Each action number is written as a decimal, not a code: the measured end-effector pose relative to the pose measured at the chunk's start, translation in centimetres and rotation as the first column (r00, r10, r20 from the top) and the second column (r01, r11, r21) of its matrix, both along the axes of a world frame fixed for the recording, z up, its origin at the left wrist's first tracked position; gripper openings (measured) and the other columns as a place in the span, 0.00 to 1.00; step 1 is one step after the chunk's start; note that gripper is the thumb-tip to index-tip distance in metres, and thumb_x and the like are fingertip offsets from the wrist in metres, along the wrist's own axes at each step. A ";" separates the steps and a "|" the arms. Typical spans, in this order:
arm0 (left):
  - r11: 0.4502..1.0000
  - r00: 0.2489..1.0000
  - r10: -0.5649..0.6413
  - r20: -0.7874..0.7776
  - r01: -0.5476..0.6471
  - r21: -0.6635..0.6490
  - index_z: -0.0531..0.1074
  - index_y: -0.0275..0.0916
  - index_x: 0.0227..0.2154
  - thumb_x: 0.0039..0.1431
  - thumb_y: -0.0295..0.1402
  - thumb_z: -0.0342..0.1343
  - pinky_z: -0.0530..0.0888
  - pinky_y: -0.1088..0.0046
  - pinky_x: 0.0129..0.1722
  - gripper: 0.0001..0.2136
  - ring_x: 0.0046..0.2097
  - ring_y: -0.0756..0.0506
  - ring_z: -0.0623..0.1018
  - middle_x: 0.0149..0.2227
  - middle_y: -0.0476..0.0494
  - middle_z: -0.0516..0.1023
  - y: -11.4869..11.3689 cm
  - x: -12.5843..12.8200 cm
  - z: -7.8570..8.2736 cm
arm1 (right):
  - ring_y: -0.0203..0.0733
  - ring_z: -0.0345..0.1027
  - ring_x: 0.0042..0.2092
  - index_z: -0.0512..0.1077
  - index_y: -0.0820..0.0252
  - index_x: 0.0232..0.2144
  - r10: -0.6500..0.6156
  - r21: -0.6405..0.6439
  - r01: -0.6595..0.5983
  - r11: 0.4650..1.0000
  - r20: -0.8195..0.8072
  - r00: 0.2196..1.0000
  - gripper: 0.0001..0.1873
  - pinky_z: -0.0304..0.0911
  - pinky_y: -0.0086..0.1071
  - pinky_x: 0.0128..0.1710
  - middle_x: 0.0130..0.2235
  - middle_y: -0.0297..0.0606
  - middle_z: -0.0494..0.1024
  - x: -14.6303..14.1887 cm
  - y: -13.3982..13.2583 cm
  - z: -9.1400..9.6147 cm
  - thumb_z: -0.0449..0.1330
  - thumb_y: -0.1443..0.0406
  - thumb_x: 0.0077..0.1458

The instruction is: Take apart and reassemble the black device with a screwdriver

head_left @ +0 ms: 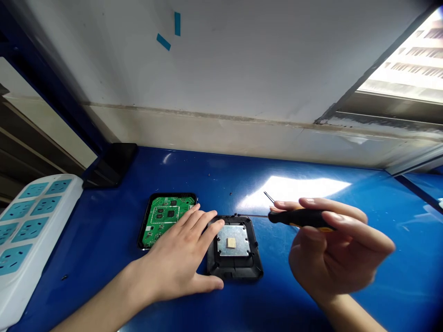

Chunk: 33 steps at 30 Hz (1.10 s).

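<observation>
My right hand [335, 249] is closed around a black screwdriver [297, 217] with yellow parts. Its thin shaft points left, the tip at the upper edge of a black plastic cover [235, 272]. Inside this cover sits a silver metal plate [224, 233] with a small beige square pad [231, 242]. My left hand [180, 253] is spread over the cover's left side, fingertips touching it and thumb by the lower left corner. Partly under that hand's fingers, a green circuit board [159, 216] lies in a black housing. Thin dark prongs [268, 197] show behind my right fingers; what they belong to is hidden.
A white power strip [44, 249] with blue-green sockets stands at the left. Behind it is a black object [114, 163] in the corner. Small dark screw-like bits [64, 277] lie on the blue tabletop [194, 170]. A pale wall [221, 69] closes off the back.
</observation>
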<state>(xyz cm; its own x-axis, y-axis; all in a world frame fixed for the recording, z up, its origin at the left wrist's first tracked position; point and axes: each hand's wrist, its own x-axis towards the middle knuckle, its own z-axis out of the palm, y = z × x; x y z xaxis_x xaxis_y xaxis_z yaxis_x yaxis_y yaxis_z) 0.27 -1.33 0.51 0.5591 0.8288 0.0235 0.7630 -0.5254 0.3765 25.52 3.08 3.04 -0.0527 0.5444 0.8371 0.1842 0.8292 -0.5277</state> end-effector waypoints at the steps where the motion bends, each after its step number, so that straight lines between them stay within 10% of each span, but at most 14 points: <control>1: 1.000 1.000 0.000 -0.005 0.000 -0.002 0.55 0.44 0.69 0.55 0.61 0.62 0.60 0.42 0.68 0.45 0.72 0.24 0.55 0.71 0.37 0.60 0.0 0.0 0.0 | 0.45 0.80 0.46 0.68 0.48 0.56 0.012 0.033 -0.012 0.999 -0.019 1.000 0.25 0.83 0.47 0.41 0.52 0.37 0.74 -0.4 0.2 0.0 0.58 0.77 0.61; 33: 1.000 1.000 0.008 -0.030 -0.009 -0.027 0.56 0.44 0.68 0.54 0.59 0.64 0.61 0.41 0.68 0.45 0.72 0.24 0.55 0.71 0.36 0.61 0.1 0.2 0.3 | 0.46 0.82 0.46 0.69 0.52 0.54 0.143 -0.025 -0.142 0.990 0.087 0.986 0.26 0.83 0.47 0.42 0.51 0.38 0.77 -1.0 -0.3 -0.6 0.59 0.81 0.58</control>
